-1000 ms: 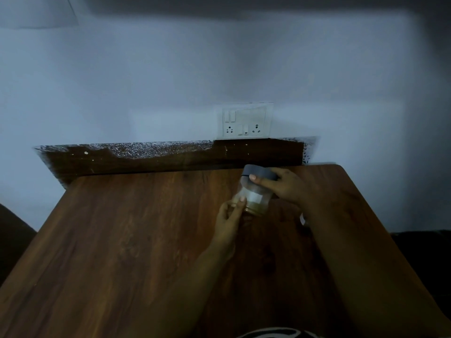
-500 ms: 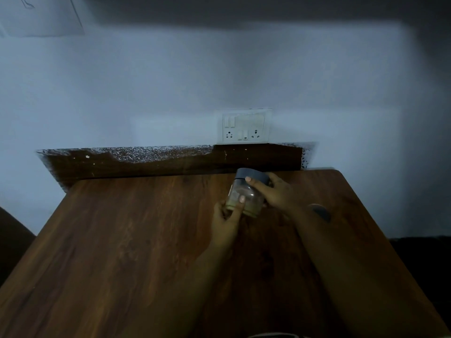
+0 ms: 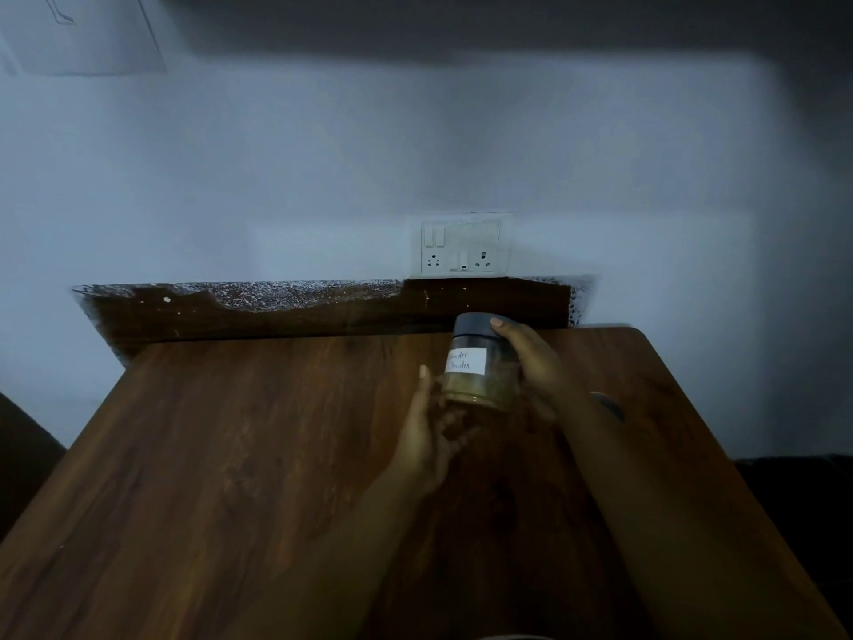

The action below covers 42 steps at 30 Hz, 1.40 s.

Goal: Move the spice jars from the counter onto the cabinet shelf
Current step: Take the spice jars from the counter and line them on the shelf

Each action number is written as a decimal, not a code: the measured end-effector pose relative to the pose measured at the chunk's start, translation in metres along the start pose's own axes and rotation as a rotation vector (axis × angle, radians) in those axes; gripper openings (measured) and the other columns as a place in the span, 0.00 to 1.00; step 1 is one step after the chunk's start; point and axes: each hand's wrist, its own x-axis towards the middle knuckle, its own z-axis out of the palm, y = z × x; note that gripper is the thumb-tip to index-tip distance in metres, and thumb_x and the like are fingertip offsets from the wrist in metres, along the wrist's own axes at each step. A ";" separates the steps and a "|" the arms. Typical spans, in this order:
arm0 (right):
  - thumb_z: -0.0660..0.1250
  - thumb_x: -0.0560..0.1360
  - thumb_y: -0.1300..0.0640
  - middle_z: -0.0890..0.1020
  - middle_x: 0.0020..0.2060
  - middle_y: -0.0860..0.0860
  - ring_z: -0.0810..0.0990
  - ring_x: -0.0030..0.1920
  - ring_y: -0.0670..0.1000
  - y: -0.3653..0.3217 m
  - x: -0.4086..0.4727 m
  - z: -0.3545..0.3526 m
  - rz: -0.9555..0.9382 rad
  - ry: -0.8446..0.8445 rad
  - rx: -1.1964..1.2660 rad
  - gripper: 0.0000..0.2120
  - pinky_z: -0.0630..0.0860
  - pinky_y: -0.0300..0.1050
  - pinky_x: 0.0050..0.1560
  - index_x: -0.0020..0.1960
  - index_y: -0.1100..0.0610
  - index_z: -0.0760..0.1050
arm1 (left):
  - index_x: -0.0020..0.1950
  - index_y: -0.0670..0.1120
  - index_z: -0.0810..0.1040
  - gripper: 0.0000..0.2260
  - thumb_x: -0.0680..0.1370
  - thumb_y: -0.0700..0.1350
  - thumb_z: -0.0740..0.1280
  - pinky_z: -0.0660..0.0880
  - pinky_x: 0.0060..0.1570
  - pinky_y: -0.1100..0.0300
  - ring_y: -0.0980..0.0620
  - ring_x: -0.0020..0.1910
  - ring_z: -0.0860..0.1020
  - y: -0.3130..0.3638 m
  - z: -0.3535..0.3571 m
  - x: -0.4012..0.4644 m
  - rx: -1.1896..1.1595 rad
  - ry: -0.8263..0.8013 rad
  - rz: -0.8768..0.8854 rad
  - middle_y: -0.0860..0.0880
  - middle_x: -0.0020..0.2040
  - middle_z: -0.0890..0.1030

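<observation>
A clear spice jar (image 3: 480,367) with a dark grey lid, a white handwritten label and brownish powder is held just above the wooden counter (image 3: 231,455). My right hand (image 3: 531,362) grips it from the right, a finger lying over the lid. My left hand (image 3: 429,431) sits under and left of the jar's base, palm up and fingers relaxed, with its thumb raised beside the glass. A second jar's grey lid (image 3: 609,404) peeks out behind my right forearm; the rest of that jar is hidden. No cabinet shelf is in view.
A white switch and socket plate (image 3: 466,244) is on the wall behind the counter, above a dark backsplash strip (image 3: 277,311). The counter's right edge runs close to my right arm. Dark furniture sits at the far left and right.
The jar has turned so its label faces me. My left hand has let go of the jar's side and dropped lower under the base. The view tilted slightly.
</observation>
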 end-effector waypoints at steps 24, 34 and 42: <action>0.79 0.62 0.58 0.80 0.61 0.53 0.81 0.60 0.58 -0.005 -0.015 -0.009 0.092 -0.447 0.089 0.46 0.78 0.60 0.57 0.73 0.38 0.61 | 0.76 0.59 0.56 0.41 0.71 0.45 0.77 0.78 0.45 0.68 0.62 0.54 0.79 0.038 0.005 -0.002 0.491 0.028 0.368 0.53 0.60 0.75; 0.79 0.62 0.59 0.84 0.55 0.51 0.83 0.57 0.54 -0.054 -0.027 -0.038 -0.094 -0.335 0.104 0.47 0.81 0.50 0.50 0.73 0.40 0.59 | 0.75 0.64 0.59 0.41 0.69 0.47 0.78 0.79 0.56 0.56 0.53 0.60 0.78 0.080 0.041 0.019 0.557 -0.133 0.404 0.49 0.65 0.75; 0.82 0.58 0.53 0.80 0.60 0.53 0.83 0.56 0.50 -0.134 -0.049 -0.072 -0.356 -0.151 0.025 0.48 0.80 0.47 0.52 0.72 0.39 0.63 | 0.74 0.66 0.46 0.47 0.69 0.49 0.77 0.76 0.46 0.72 0.66 0.56 0.77 0.119 0.131 0.035 0.594 -0.196 0.615 0.61 0.62 0.72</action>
